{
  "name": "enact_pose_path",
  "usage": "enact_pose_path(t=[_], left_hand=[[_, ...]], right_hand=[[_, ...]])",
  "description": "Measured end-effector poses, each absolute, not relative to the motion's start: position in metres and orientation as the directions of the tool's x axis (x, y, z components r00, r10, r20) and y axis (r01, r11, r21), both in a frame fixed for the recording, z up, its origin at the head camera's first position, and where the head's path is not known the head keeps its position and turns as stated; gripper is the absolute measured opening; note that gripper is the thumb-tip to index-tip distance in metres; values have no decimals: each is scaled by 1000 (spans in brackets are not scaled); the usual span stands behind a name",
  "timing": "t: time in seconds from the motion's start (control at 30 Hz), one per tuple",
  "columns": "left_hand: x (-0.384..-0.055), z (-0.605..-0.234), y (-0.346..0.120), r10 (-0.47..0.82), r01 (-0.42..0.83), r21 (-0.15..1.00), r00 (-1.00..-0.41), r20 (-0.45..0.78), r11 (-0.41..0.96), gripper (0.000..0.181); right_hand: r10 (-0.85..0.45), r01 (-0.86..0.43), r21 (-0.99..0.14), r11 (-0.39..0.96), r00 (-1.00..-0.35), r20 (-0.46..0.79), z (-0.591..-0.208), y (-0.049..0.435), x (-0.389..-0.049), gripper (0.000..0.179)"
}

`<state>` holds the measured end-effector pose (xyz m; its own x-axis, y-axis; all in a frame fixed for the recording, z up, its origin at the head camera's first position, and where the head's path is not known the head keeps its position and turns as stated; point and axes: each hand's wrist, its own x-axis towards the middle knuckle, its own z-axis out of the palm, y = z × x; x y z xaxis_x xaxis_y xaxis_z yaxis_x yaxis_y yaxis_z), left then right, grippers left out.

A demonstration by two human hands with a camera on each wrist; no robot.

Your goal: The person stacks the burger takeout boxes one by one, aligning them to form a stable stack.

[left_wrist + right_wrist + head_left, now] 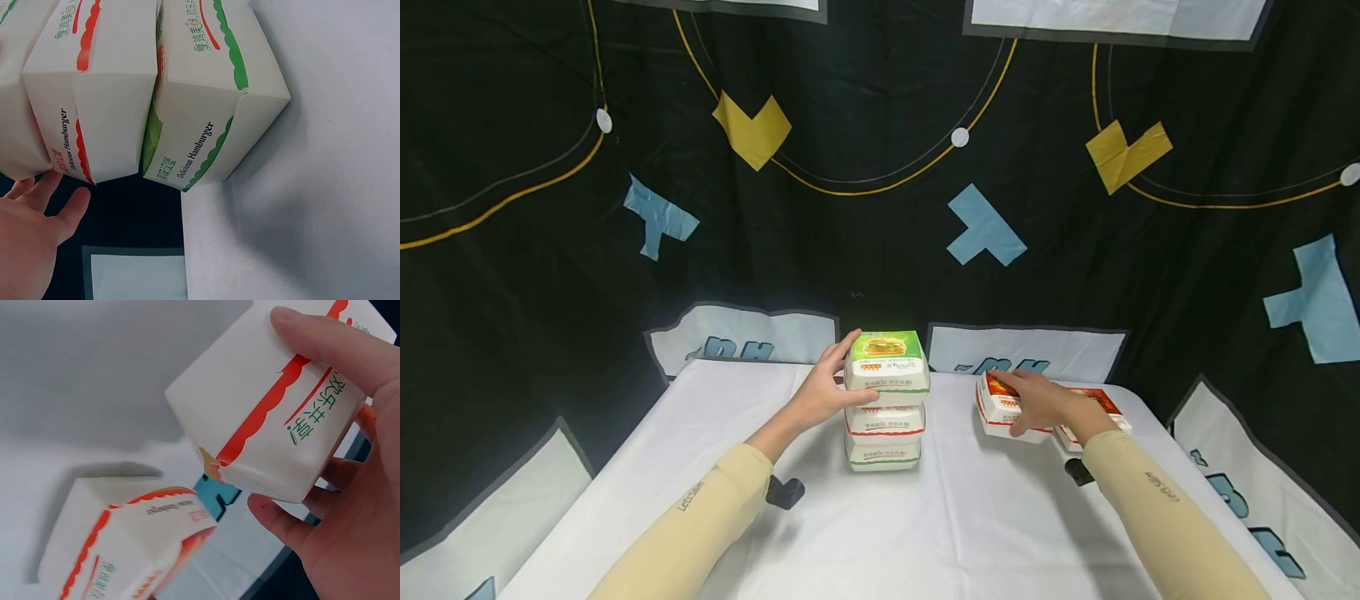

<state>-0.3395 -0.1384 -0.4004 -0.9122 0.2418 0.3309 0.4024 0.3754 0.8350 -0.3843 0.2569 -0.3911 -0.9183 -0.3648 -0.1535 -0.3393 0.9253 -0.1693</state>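
Three burger boxes stand in a stack near the back middle of the table. The top box [889,375] has a green lid with a burger picture. Below it come a red-trimmed box [112,119] and, at the bottom, a green-trimmed box [883,455]. My left hand [831,385] holds the top box from its left side, thumb across the front and fingers toward the back. To the right, my right hand [1037,404] grips a red-trimmed burger box [269,406], which looks slightly tilted. Another red-trimmed burger box [125,531] lies beside it, partly hidden by that hand in the head view.
White cloth covers the table [925,542]. A black curtain [850,250] hangs behind, with lettered white panels [1030,346] at the table's back edge. Small black devices [786,493] sit at both wrists.
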Motion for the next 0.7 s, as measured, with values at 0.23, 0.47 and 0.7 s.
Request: enact_pose_path(t=[0.23,0.47,0.7], left_hand=[[-340,-402,-139,239,404,830,-912,333,386,102],[-338,-404,-140,231,382,839,-921,312,388,102],[-340,-401,-139,235,394,830,-917,323,396,102]], right_hand=[[-431,-412,-167,896,-896,-102,-375,250,-379,103],[-441,-422,-164,892,-891,-106,-363,242,-374,102],[-445,-425,-173,888,-890,-95,-348,236,-373,102]])
